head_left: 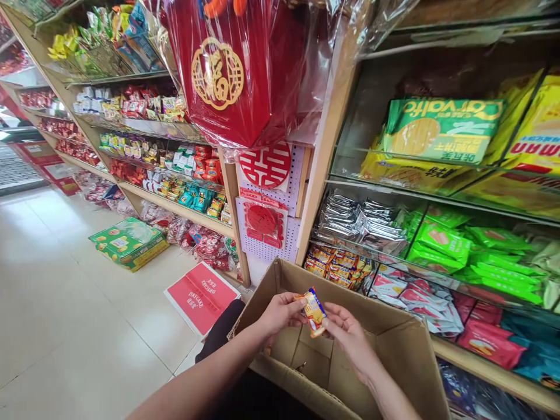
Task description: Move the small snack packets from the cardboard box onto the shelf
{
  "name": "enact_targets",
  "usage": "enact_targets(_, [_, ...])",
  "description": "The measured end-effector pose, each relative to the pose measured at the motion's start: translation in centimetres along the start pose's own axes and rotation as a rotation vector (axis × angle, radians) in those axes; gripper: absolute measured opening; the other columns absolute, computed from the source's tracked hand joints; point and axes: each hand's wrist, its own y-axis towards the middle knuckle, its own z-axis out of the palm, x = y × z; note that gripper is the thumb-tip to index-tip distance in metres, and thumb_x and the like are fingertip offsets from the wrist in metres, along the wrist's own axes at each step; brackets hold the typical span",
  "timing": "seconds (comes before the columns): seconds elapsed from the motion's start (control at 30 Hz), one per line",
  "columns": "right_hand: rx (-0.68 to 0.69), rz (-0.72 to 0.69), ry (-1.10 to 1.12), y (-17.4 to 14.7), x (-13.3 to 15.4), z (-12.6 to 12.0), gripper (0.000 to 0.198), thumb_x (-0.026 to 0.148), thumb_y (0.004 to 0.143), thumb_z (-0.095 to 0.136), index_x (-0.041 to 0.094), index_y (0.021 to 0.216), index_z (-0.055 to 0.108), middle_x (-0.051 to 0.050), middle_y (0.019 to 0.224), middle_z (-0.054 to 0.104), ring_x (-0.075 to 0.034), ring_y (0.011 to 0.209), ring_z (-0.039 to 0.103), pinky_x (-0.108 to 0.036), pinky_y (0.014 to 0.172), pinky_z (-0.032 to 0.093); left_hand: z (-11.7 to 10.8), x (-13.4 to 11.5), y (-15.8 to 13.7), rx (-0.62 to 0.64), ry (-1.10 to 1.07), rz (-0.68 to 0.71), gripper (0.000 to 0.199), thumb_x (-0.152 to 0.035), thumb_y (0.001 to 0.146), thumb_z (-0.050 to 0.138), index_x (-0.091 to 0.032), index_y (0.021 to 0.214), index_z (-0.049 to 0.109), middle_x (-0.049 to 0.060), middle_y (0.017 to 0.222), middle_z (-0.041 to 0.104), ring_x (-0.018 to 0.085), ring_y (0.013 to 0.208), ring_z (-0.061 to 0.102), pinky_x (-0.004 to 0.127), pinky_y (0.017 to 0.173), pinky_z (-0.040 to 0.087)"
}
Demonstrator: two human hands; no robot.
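Note:
A small snack packet (313, 310), yellow and orange with a blue edge, is held between both hands above a cardboard box. My left hand (282, 312) pinches its left side, thumb on top. My right hand (345, 329) grips its lower right edge between thumb and fingers. Beneath them the cardboard box (396, 356) stands with its top open; its brown bottom shows, along with a little something small near the left inner side. Similar yellow-orange packets (343, 265) fill a shelf compartment just behind the box.
Shelves on the right hold silver packets (361, 221), green packets (446, 239) and large yellow-green biscuit bags (441, 131). A red decoration (245, 70) wrapped in plastic hangs ahead. On the tiled floor lie a red carton (201, 294) and a green box (129, 242).

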Motion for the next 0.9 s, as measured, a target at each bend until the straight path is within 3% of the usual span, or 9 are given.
enact_targets(0.1, [0.140, 0.038, -0.099, -0.2, -1.1, 0.2, 0.053, 0.047, 0.062, 0.073, 0.014, 0.101, 0.056, -0.003, 0.075, 0.065, -0.010, 0.061, 0.052, -0.018, 0.051, 0.037, 0.9, 0.4, 0.3, -0.057, 0.144, 0.050, 0.046, -0.060, 0.071, 0.050, -0.015, 0.081, 0.052, 0.001, 0.066, 0.057, 0.008, 0.051, 0.051, 0.021, 0.049, 0.041])
enact_targets(0.2, [0.126, 0.062, -0.081, 0.4, -1.0, 0.1, 0.044, 0.048, 0.068, 0.067, 0.012, 0.091, 0.058, -0.002, 0.071, 0.063, -0.007, 0.054, 0.048, -0.016, 0.043, 0.031, 0.4, -0.8, 0.1, -0.036, 0.363, 0.172, 0.039, -0.052, 0.076, 0.049, -0.015, 0.084, 0.057, 0.003, 0.075, 0.062, 0.014, 0.064, 0.057, 0.026, 0.061, 0.047])
enact_targets(0.27, [-0.015, 0.034, 0.008, 1.7, 0.0, -0.4, 0.047, 0.046, 0.061, 0.073, 0.012, 0.088, 0.055, -0.002, 0.069, 0.062, -0.008, 0.053, 0.050, -0.016, 0.040, 0.032, -1.1, -1.9, 0.0, -0.089, 0.539, 0.266, 0.032, -0.043, 0.081, 0.046, -0.018, 0.096, 0.058, 0.006, 0.095, 0.062, 0.018, 0.090, 0.056, 0.031, 0.085, 0.044])
enact_targets(0.37, [-0.295, -0.096, 0.186, 4.7, 2.4, -1.6, 0.064, 0.039, 0.048, 0.082, 0.018, 0.096, 0.046, -0.001, 0.077, 0.062, -0.012, 0.059, 0.057, -0.020, 0.043, 0.044, -4.4, -2.5, 0.2, -0.254, 0.794, 0.308, 0.036, -0.029, 0.082, 0.046, -0.020, 0.117, 0.048, 0.008, 0.126, 0.045, 0.023, 0.122, 0.034, 0.038, 0.107, 0.020])
enact_targets(0.43, [-0.385, -0.184, 0.255, 7.2, 3.8, -2.1, 0.074, 0.035, 0.043, 0.084, 0.024, 0.100, 0.038, 0.002, 0.083, 0.061, -0.014, 0.067, 0.059, -0.026, 0.052, 0.053, -6.3, -1.8, 0.5, -0.322, 0.928, 0.239, 0.041, -0.022, 0.079, 0.048, -0.017, 0.119, 0.045, 0.012, 0.126, 0.043, 0.027, 0.122, 0.034, 0.042, 0.105, 0.022])
enact_targets(0.5, [-0.390, -0.238, 0.293, 9.6, 4.7, -2.1, 0.076, 0.030, 0.040, 0.084, 0.026, 0.099, 0.036, 0.005, 0.082, 0.058, -0.014, 0.070, 0.060, -0.032, 0.062, 0.056, -7.2, -0.6, 0.7, -0.332, 1.029, 0.144, 0.035, -0.019, 0.076, 0.050, -0.014, 0.110, 0.052, 0.014, 0.112, 0.049, 0.027, 0.108, 0.047, 0.041, 0.095, 0.035])
enact_targets(0.67, [-0.399, -0.379, 0.382, 14.4, 5.4, -0.1, 0.066, 0.027, 0.041, 0.080, 0.025, 0.094, 0.040, 0.006, 0.086, 0.056, -0.013, 0.079, 0.059, -0.035, 0.077, 0.054, -7.1, 1.1, 0.4, -0.340, 1.193, 0.034, 0.024, -0.024, 0.077, 0.048, -0.019, 0.099, 0.056, 0.008, 0.104, 0.049, 0.021, 0.093, 0.055, 0.032, 0.082, 0.042])
enact_targets(0.77, [-0.442, -0.464, 0.373, 16.7, 5.5, 0.9, 0.061, 0.029, 0.052, 0.078, 0.026, 0.102, 0.043, 0.004, 0.097, 0.055, -0.014, 0.087, 0.058, -0.033, 0.077, 0.053, -6.9, 1.0, 0.1, -0.345, 1.246, 0.018, 0.023, -0.024, 0.077, 0.047, -0.020, 0.098, 0.056, 0.008, 0.104, 0.049, 0.021, 0.092, 0.056, 0.031, 0.079, 0.042])
enact_targets(0.9, [-0.406, -0.480, 0.264, 18.9, 5.7, 0.9, 0.033, 0.032, 0.080, 0.060, 0.016, 0.106, 0.050, -0.005, 0.103, 0.055, -0.017, 0.087, 0.056, -0.035, 0.073, 0.052, -7.1, 1.0, 0.1, -0.348, 1.282, 0.027, 0.017, -0.022, 0.076, 0.046, -0.019, 0.090, 0.055, 0.009, 0.103, 0.050, 0.022, 0.092, 0.056, 0.032, 0.076, 0.043])
